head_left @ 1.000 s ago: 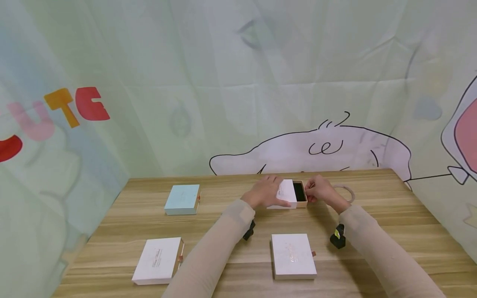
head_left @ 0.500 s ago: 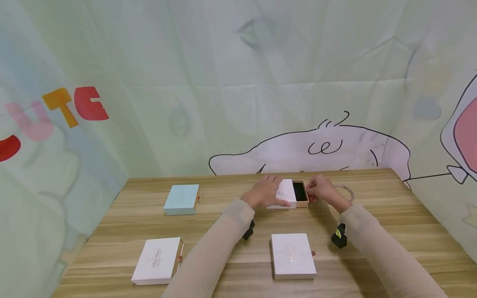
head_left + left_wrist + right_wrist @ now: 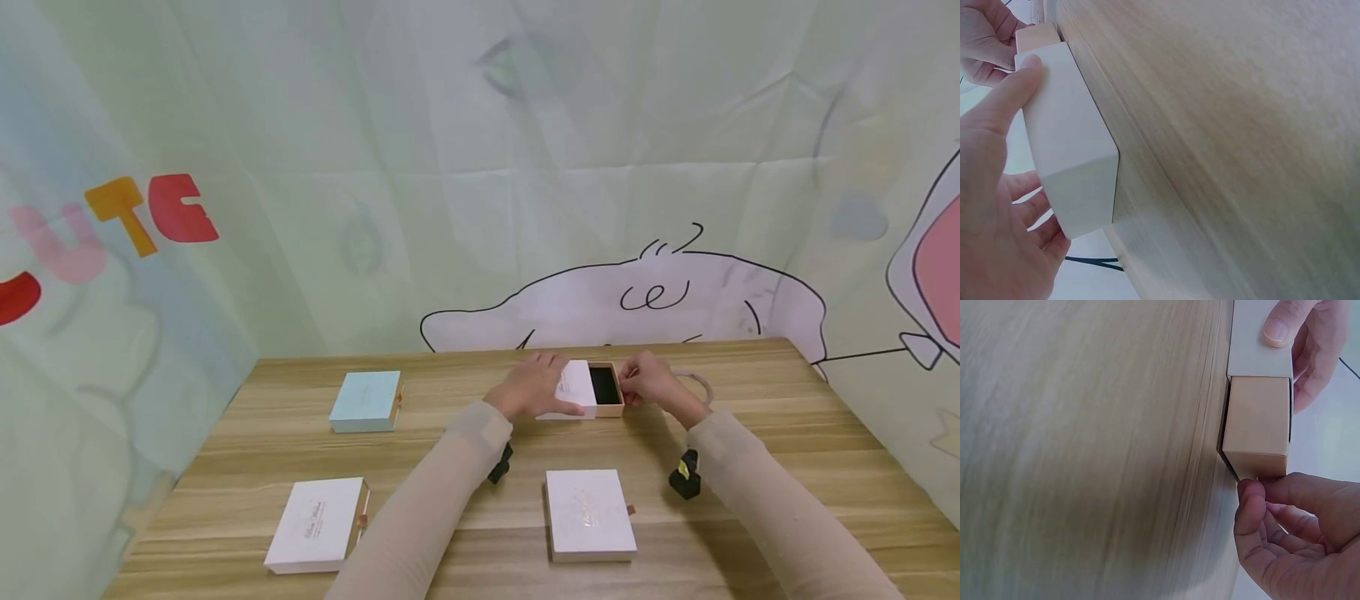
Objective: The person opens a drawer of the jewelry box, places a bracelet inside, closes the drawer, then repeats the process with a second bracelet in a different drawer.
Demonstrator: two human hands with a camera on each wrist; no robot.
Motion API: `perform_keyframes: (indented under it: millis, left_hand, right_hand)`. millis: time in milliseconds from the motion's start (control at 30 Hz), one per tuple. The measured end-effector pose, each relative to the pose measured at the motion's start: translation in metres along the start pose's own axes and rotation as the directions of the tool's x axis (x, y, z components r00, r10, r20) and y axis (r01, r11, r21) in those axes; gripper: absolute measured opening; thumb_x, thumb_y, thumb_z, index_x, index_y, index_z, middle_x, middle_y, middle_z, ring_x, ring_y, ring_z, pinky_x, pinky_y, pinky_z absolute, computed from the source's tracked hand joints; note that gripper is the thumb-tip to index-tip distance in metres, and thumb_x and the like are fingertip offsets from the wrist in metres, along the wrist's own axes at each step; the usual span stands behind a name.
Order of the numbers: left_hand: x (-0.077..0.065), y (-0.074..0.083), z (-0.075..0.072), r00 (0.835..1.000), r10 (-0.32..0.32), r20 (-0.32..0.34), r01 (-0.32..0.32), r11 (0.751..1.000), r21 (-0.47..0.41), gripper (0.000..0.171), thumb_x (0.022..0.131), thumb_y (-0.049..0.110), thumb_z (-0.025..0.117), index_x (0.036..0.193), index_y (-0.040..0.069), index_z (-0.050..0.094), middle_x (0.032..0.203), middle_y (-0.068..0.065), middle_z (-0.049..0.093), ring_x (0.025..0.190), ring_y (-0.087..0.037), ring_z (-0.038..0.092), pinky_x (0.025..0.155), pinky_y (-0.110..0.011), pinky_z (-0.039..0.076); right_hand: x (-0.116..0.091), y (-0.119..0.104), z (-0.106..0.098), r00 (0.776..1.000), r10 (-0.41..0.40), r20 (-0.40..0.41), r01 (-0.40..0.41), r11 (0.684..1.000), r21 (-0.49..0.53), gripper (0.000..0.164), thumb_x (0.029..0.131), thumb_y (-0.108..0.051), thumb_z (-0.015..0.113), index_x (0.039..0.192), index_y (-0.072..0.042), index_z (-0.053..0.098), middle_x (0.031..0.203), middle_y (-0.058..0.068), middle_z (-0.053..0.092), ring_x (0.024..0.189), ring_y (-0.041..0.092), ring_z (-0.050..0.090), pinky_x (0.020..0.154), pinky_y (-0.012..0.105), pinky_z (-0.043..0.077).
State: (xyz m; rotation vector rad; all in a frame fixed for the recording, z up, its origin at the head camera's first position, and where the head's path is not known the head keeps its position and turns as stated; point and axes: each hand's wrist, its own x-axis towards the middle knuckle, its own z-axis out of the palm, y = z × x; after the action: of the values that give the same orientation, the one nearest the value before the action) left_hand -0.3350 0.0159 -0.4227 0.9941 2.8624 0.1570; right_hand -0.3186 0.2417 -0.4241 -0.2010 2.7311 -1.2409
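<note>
A white drawer box (image 3: 577, 387) lies at the table's back edge, its tan inner drawer (image 3: 1257, 419) partly out to the right. Black lining shows inside the drawer in the head view. My left hand (image 3: 531, 387) grips the white sleeve from the left, thumb (image 3: 1025, 78) on the near side and fingers round the far side. At the drawer's right end, my right hand (image 3: 648, 382) pinches with thumb and forefinger where a pull tab sits; the fingers mostly hide the tab. A pale ring (image 3: 709, 390) lies on the table just right of that hand, partly behind the wrist.
A light blue box (image 3: 367, 402) stands at the back left of the wooden table (image 3: 465, 467). Two more white boxes are nearer: one at the front left (image 3: 318, 525), one at the front middle (image 3: 591, 512). A printed curtain (image 3: 375, 208) hangs behind the table.
The right hand has moved slightly right and the inner drawer has slid a little farther out of its sleeve. The left hand and the sleeve have stayed in place.
</note>
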Motion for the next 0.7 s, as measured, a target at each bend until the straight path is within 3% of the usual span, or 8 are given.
perform_keyframes:
  millis: [333, 700]
  left_hand:
    - [0.0009, -0.0005, 0.0011, 1.0, 0.002, 0.002, -0.002, 1.0, -0.004, 0.098, 0.085, 0.069, 0.062, 0.155, 0.009, 0.031, 0.156, -0.009, 0.037, 0.142, -0.025, 0.033, 0.114, -0.035, 0.028]
    - [0.0004, -0.0002, 0.001, 1.0, -0.008, 0.002, 0.008, 1.0, -0.008, 0.096, 0.085, 0.069, 0.063, 0.155, 0.01, 0.031, 0.154, -0.009, 0.038, 0.141, -0.025, 0.034, 0.114, -0.035, 0.03]
  right_hand:
    - [-0.0011, 0.0005, -0.0018, 1.0, 0.016, 0.013, -0.016, 1.0, -0.004, 0.008, 0.087, 0.011, 0.061, 0.08, 0.009, 0.063, 0.063, 0.006, 0.06, 0.053, 0.012, 0.058, 0.052, 0.026, 0.052]
    - [-0.0031, 0.0035, -0.0045, 0.999, -0.032, 0.007, 0.031, 0.999, 0.02, 0.009, 0.086, 0.012, 0.058, 0.078, 0.011, 0.063, 0.061, 0.006, 0.059, 0.051, 0.011, 0.058, 0.051, 0.024, 0.052]
